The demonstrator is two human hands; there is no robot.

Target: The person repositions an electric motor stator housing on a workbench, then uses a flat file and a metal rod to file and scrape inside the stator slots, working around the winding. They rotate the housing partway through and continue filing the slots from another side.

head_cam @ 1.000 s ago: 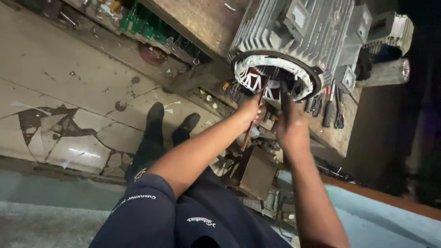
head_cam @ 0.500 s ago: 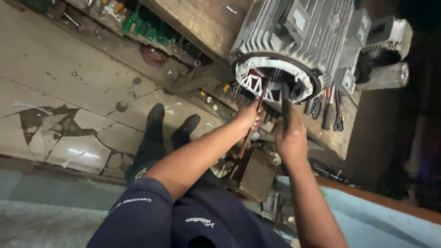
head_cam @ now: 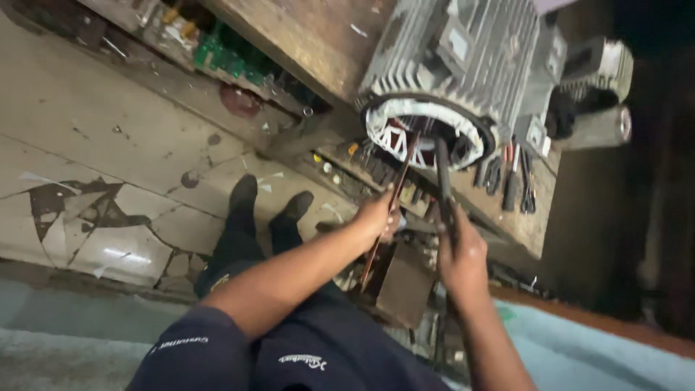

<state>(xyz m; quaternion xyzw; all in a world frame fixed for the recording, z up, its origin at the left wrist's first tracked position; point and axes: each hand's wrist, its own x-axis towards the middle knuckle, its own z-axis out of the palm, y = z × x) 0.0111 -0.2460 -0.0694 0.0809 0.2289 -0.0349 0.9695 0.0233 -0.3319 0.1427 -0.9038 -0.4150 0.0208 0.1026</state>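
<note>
Over on the left it's just cracked floor tiles (head_cam: 108, 188), pale and stained, with a low shelf (head_cam: 217, 54) along the top edge stuffed with odds and ends, including something green. Moving in, you can see the person's dark shoes (head_cam: 268, 210) planted on the floor and dark trousers below that. Then the left hand (head_cam: 380, 213) comes up from the bottom, fingers closed around a long thin reddish-brown strip (head_cam: 391, 203) that runs slanted from down near the knees up into the open end of the motor. Right beside it the right hand (head_cam: 460, 253) is wrapped tight around a dark rod-like tool (head_cam: 441, 181), which also points up into that same opening. Both hands sit just below the motor's mouth, close together but not touching. The motor (head_cam: 463, 65) itself is a big grey finned housing lying on a worn wooden surface (head_cam: 311, 36), open end facing the camera, with a white ring of wrapped windings (head_cam: 405, 116) showing around the bore. Just right of the opening there's a row of pliers and screwdrivers (head_cam: 510, 174) with dark and red handles lying on the surface edge, and further right another smaller grey motor (head_cam: 601, 69) in the shadows.
</note>
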